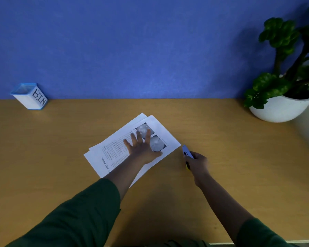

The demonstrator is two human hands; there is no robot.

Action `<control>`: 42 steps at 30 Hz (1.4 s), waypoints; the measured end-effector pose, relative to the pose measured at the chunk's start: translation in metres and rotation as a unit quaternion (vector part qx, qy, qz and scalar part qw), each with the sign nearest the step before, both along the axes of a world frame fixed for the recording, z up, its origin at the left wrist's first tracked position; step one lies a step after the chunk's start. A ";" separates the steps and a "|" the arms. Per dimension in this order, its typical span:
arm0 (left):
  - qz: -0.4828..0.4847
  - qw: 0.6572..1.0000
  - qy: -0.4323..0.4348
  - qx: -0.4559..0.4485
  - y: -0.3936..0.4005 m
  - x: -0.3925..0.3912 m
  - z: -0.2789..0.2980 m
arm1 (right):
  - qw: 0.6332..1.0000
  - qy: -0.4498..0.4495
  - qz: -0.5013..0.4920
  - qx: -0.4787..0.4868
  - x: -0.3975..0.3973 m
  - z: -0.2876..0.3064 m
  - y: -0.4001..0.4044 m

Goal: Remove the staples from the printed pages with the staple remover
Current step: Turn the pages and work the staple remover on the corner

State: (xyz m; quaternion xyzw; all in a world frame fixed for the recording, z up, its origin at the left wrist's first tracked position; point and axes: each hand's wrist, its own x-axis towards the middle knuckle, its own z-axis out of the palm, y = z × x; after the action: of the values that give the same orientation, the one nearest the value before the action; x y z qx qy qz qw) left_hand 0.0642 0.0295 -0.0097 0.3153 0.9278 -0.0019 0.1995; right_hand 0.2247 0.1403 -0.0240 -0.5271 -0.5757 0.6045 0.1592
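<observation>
- The left hand lies flat, fingers spread, pressing the printed pages onto the tabletop.
- The right hand is closed around the staple remover, whose tip sits just beside the pages' right corner.
- A white BIN box stands far left by the wall.
</observation>
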 end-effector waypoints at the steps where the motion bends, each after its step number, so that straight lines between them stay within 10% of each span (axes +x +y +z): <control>1: -0.048 0.999 -0.002 0.004 -0.002 -0.003 -0.006 | 1.000 -0.002 -0.001 0.007 0.000 -0.002 -0.001; 6: -0.141 0.989 -0.032 -0.027 -0.018 -0.012 -0.040 | 0.999 -0.002 -0.036 0.020 0.002 -0.007 -0.006; 24: 0.157 0.986 -0.062 0.006 0.032 0.014 -0.042 | 0.994 0.002 -0.069 0.088 -0.021 -0.012 -0.004; 42: -0.142 0.981 0.078 0.106 0.040 -0.063 -0.060 | 0.982 -0.026 0.067 0.176 -0.084 -0.013 0.025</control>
State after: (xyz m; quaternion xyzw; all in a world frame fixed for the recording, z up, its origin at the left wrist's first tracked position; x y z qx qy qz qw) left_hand 0.0014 0.0695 -0.0700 0.4621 0.8812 0.0440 0.0899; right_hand 0.1404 0.1648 -0.0374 -0.4665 -0.7112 0.4891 0.1932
